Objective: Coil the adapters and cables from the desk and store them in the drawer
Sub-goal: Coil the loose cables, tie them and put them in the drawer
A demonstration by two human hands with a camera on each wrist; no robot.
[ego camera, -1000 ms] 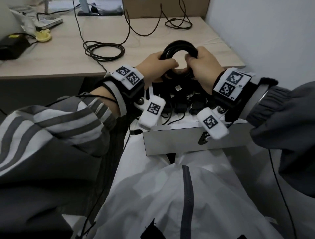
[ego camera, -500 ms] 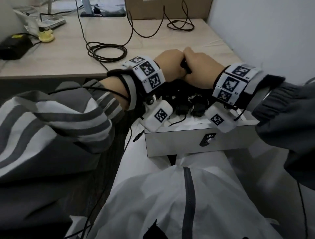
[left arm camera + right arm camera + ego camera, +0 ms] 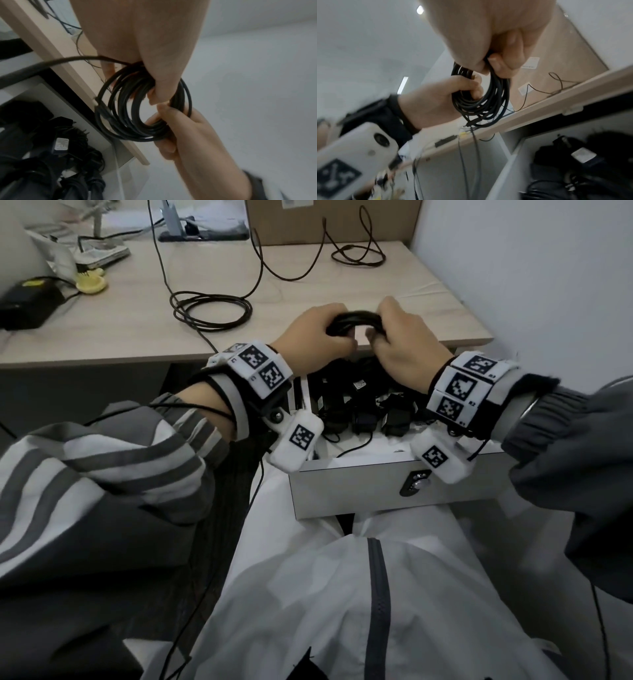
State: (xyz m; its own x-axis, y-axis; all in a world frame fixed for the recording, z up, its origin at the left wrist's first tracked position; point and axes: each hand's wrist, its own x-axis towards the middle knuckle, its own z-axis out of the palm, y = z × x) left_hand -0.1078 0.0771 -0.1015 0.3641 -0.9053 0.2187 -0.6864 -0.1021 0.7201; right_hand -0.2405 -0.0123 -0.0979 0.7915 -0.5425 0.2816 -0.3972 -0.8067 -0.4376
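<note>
A black cable coil (image 3: 356,320) hangs between both hands, just above the desk's front edge and over the open drawer (image 3: 359,487). My left hand (image 3: 337,337) grips the coil's left side with curled fingers. My right hand (image 3: 376,333) grips its right side. In the left wrist view the coil (image 3: 142,108) is a ring of several loops, with a plug end lying along them. The right wrist view shows the same coil (image 3: 481,100) pinched from above by my right hand (image 3: 494,65). Black adapters (image 3: 363,409) with wound cords lie inside the drawer.
On the desk (image 3: 120,337) lie a loose dark cable loop (image 3: 209,309), a thinner cable (image 3: 359,256) at the back right, a black adapter (image 3: 27,306) far left and a yellow object (image 3: 90,284). A cardboard box (image 3: 329,220) stands behind. A white wall (image 3: 531,285) borders the right.
A second ago the coil stood as an open ring between the hands. The hands then closed knuckle to knuckle over it, and now sit slightly apart with the coil flattened between them.
</note>
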